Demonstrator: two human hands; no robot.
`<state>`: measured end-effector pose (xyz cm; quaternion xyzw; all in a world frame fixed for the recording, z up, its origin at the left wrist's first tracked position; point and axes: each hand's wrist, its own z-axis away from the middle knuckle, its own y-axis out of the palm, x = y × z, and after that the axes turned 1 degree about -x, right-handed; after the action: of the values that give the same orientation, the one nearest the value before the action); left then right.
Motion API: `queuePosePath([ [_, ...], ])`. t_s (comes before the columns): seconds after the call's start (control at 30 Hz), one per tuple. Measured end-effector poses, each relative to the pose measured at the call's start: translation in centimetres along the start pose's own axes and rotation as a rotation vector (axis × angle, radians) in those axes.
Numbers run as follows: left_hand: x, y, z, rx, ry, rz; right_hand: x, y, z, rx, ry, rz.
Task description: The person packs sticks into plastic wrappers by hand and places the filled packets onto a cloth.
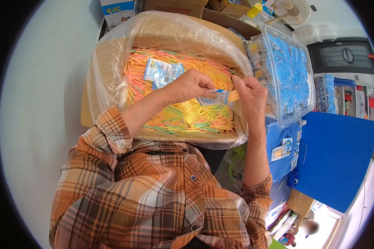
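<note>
My left hand (188,88) is closed in a pinch on the edge of a small clear packet (214,98) with blue-and-white striped ends. My right hand (250,93) grips a small bundle of pale orange sticks (234,96), whose ends meet the mouth of the packet. I cannot tell how far in they sit. Both hands are over a large carton lined with clear plastic (108,62), filled with loose thin sticks (174,118) in yellow, orange, pink and green. More printed packets (160,70) lie on the sticks, near my left wrist.
A clear plastic bin (282,120) full of blue-striped packets (290,74) stands right of the carton. Beyond are cardboard boxes (174,7) and a white-blue box (118,12). At the right are a blue panel (336,157) and a blue cloth (278,139) bearing packets. Another person (309,226) is far off.
</note>
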<state>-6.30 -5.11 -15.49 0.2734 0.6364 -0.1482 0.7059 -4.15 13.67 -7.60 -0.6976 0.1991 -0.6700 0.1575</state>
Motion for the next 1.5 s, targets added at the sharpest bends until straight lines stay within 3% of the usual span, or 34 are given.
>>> queuePosePath([
  [0.1,0.6,0.0,-0.1,-0.004,-0.019,0.024,0.2,1.2,0.1,0.028,-0.205,0.295],
  [0.2,0.9,0.1,-0.2,-0.020,-0.035,0.127,1.3,1.3,0.5,0.020,-0.226,0.229],
  [0.3,1.3,0.6,-0.2,-0.047,-0.022,0.293,1.4,-0.1,0.9,-0.039,-0.055,-0.102],
  [0.37,1.2,0.9,-0.3,-0.060,-0.008,0.310,0.7,0.6,1.5,-0.049,-0.215,0.041],
  [0.5,0.9,0.4,0.1,-0.066,-0.047,-0.059,-1.9,2.9,3.1,-0.121,-0.579,0.388],
  [0.6,0.1,1.4,0.2,-0.067,-0.005,-0.153,-2.0,1.1,5.5,-0.229,-0.286,0.140],
  [0.63,-0.2,1.8,0.3,-0.050,-0.004,-0.024,-2.3,-0.2,6.7,-0.299,-0.184,0.090],
  [0.67,-0.3,1.9,0.3,-0.045,-0.010,0.107,-2.8,-2.1,8.3,-0.367,-0.154,0.068],
  [0.83,1.0,1.2,-0.7,-0.083,0.012,0.079,-8.5,-16.6,16.5,-0.719,-0.049,0.064],
  [0.9,1.1,0.6,-0.4,-0.129,-0.013,0.039,-12.7,-22.7,17.8,-0.772,0.102,0.205],
  [0.93,1.3,0.4,-0.7,-0.148,-0.024,0.030,-14.6,-25.0,18.1,-0.715,0.103,0.234],
  [0.97,1.5,0.1,-0.8,-0.177,-0.032,0.019,-16.5,-27.1,18.2,-0.647,0.170,0.476],
  [1.0,1.7,-0.2,-0.8,-0.200,-0.016,0.019,-18.0,-28.3,18.1,-0.567,0.241,0.457],
  [1.03,1.9,-0.5,-0.9,-0.220,0.004,0.019,-20.6,-29.9,18.3,-0.518,0.268,0.779],
  [1.1,2.5,-1.3,-1.1,-0.265,0.018,0.058,-20.6,-29.5,18.2,-0.591,-0.072,1.363],
  [1.13,2.5,-1.6,-1.2,-0.283,0.028,0.085,-18.2,-27.6,17.3,-0.731,-0.205,1.416],
  [1.2,2.2,-2.0,-1.4,-0.342,0.042,0.103,-13.6,-21.7,15.6,-0.809,-0.303,1.141],
  [1.27,2.1,-2.2,-1.7,-0.387,0.047,0.132,-9.5,-14.0,13.2,-0.647,-0.291,0.723],
  [1.3,2.0,-2.2,-1.8,-0.410,0.043,0.148,-7.5,-10.8,11.4,-0.448,-0.417,0.665],
  [1.43,2.0,-2.6,-1.7,-0.452,0.048,0.177,-6.0,-1.2,3.8,0.154,-0.394,0.575],
  [1.5,1.5,-2.7,-1.6,-0.471,0.068,0.193,-7.3,1.3,0.9,0.336,-0.459,0.692],
])
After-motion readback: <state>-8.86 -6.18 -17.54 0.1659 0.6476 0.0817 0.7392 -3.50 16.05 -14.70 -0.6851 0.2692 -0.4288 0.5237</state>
